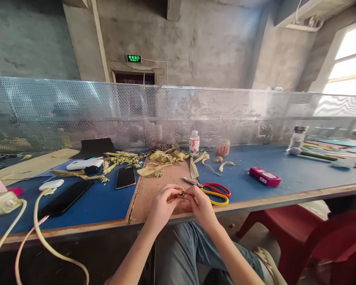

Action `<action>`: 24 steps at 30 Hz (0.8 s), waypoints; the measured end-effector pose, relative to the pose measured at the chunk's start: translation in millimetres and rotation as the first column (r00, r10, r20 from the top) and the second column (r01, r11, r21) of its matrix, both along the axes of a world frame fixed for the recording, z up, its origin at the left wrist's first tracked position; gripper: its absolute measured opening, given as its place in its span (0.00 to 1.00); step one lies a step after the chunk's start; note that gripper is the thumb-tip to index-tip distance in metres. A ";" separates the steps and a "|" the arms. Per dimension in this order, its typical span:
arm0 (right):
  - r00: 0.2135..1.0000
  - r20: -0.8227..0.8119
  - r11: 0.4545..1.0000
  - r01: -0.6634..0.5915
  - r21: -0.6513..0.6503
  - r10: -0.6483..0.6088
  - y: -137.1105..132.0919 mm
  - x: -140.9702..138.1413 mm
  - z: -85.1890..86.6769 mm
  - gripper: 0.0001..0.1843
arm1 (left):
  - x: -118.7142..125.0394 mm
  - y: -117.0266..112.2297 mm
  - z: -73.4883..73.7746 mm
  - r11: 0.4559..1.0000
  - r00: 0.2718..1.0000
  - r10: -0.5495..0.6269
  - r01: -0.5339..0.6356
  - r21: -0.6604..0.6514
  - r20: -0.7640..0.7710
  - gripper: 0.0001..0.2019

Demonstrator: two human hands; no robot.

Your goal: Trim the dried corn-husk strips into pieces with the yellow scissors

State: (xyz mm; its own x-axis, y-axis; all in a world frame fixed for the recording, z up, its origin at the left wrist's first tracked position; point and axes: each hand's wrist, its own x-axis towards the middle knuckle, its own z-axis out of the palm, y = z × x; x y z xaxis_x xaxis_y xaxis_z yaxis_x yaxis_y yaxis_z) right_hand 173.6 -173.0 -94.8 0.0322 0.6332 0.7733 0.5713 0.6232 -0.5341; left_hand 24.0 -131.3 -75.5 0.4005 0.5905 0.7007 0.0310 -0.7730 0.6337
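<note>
My left hand (163, 204) & right hand (203, 206) both pinch the small piece (182, 194) w/ fingertips, just above the near edge of the brown board (150, 190); scissors (215, 192) lie just beside, on the right. I judge it very light, prob. dry and brittle: hold by its ends, gentle pressure. It looks tiny, dark-yellowish w/ a thin red bit; finer detail I cannot tell.

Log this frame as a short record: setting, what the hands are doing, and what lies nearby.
Setting: person seated at a blue table, hands over a brown board
Hands: left hand and right hand both pinch a small piece between the fingers
Nearby: scissors just right of the hands; dried leaves behind
Further off: phone, white bottle, pink box
</note>
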 end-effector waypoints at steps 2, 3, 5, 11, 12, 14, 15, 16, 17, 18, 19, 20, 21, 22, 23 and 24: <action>0.997 -0.059 0.999 0.045 0.029 -0.043 0.5 -4.9 -3.3 0.08 | -1.4 0.1 1.5 1.000 1.000 0.001 -0.001 0.021 -0.010 0.04; 0.995 -0.075 0.997 0.064 0.042 -0.061 0.5 -7.3 -4.5 0.09 | -2.2 -0.1 2.1 0.999 1.000 0.005 -0.004 0.038 -0.019 0.04; 0.992 -0.083 0.994 0.096 0.059 -0.091 0.0 -11.7 -5.9 0.09 | -3.6 -0.6 3.0 0.997 0.999 0.015 -0.012 0.077 -0.036 0.05; 0.974 -0.095 0.976 0.213 0.054 -0.207 -2.9 -20.9 -11.2 0.12 | -4.1 -3.9 4.0 0.988 0.993 0.062 -0.047 0.145 -0.098 0.07; 0.969 -0.095 0.971 0.232 0.053 -0.226 -2.9 -21.9 -12.6 0.12 | -3.8 -4.1 3.8 0.988 0.992 0.064 -0.048 0.148 -0.106 0.08; 0.962 -0.094 0.964 0.261 0.054 -0.255 -2.8 -24.3 -15.7 0.13 | -3.1 -3.9 2.7 0.987 0.991 0.073 -0.056 0.149 -0.113 0.09; 0.958 -0.093 0.959 0.277 0.057 -0.271 -3.0 -26.0 -17.5 0.13 | -2.8 -3.5 1.9 0.987 0.990 0.083 -0.066 0.149 -0.111 0.09; 0.954 -0.085 0.954 0.293 0.061 -0.287 -3.6 -28.3 -19.4 0.13 | -2.5 -3.1 1.3 0.986 0.990 0.095 -0.079 0.149 -0.105 0.10; 0.949 -0.071 0.948 0.312 0.063 -0.307 -4.5 -31.3 -21.7 0.14 | -2.2 -2.8 0.8 0.985 0.989 0.107 -0.092 0.147 -0.098 0.10; 0.942 -0.052 0.940 0.336 0.064 -0.333 -5.9 -35.0 -24.5 0.14 | -2.0 -2.5 0.6 0.985 0.989 0.116 -0.103 0.142 -0.093 0.10; 0.932 -0.029 0.930 0.362 0.064 -0.361 -7.6 -39.1 -27.6 0.16 | -1.9 -2.5 0.7 0.985 0.988 0.122 -0.110 0.134 -0.091 0.10; 0.920 -0.008 0.918 0.391 0.062 -0.392 -9.6 -43.4 -31.0 0.18 | -1.8 -2.7 1.2 0.986 0.988 0.124 -0.112 0.122 -0.095 0.10; 0.908 0.009 0.906 0.419 0.056 -0.420 -11.7 -47.3 -34.5 0.21 | -1.9 -3.1 1.9 0.987 0.987 0.124 -0.112 0.111 -0.102 0.10; 0.899 0.018 0.898 0.436 0.055 -0.437 -13.7 -50.7 -37.7 0.24 | -2.0 -3.6 2.8 0.989 0.986 0.121 -0.110 0.102 -0.112 0.09; 0.897 0.028 0.897 0.440 0.052 -0.441 -15.7 -53.0 -40.2 0.26 | -2.3 -4.2 3.7 0.989 0.986 0.118 -0.107 0.098 -0.120 0.09; 0.899 0.035 0.899 0.435 0.044 -0.437 -17.5 -54.1 -42.0 0.28 | -2.7 -4.8 4.4 0.990 0.985 0.116 -0.105 0.097 -0.124 0.09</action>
State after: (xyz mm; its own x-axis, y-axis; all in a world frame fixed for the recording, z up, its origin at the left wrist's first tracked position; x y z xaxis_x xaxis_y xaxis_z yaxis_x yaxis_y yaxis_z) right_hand 119.5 -190.5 -136.8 0.2657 0.5368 0.8008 0.8117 0.3236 -0.4863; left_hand 21.3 -136.1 -71.2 0.4267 0.5732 0.6995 0.1962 -0.8137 0.5472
